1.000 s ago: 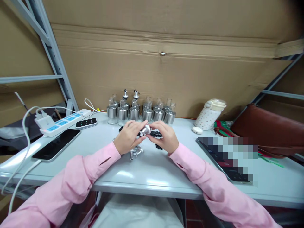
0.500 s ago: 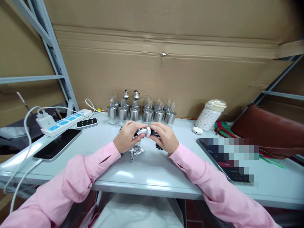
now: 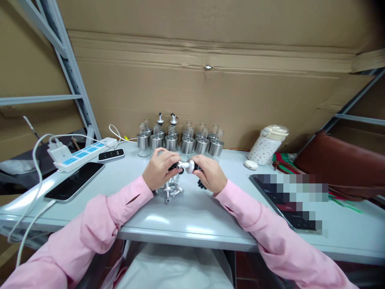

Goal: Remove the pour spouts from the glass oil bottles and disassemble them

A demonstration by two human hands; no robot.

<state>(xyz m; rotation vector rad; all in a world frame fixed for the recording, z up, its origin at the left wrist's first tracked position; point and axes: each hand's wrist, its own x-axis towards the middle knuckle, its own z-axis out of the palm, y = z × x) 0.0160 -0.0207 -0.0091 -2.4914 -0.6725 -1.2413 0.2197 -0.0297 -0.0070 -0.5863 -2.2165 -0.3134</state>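
Above the table, between my hands, is a silver pour spout (image 3: 190, 166) lying on its side. My right hand (image 3: 212, 172) is closed around the spout's black ribbed stopper end. With thumb and fingers, my left hand (image 3: 161, 168) pinches a small black cap (image 3: 175, 165) at the spout's narrow tip; whether the cap is fixed on it I cannot tell. Loose silver spout pieces (image 3: 170, 192) lie in a heap under my left hand. By my right hand sits a cluster of small black parts (image 3: 201, 184), partly hidden.
Several glass bottles with steel sleeves (image 3: 187, 144) stand in rows at the back; two carry pour spouts (image 3: 173, 119). To the left are a power strip (image 3: 87, 154) and a phone (image 3: 75, 181). On the right are a tablet (image 3: 282, 204), a spotted flask (image 3: 267, 145) and a brown bag (image 3: 339, 164).
My left fingers have drawn back from the spout's body, so more of the silver piece and the black cap shows. My right hand keeps its hold.
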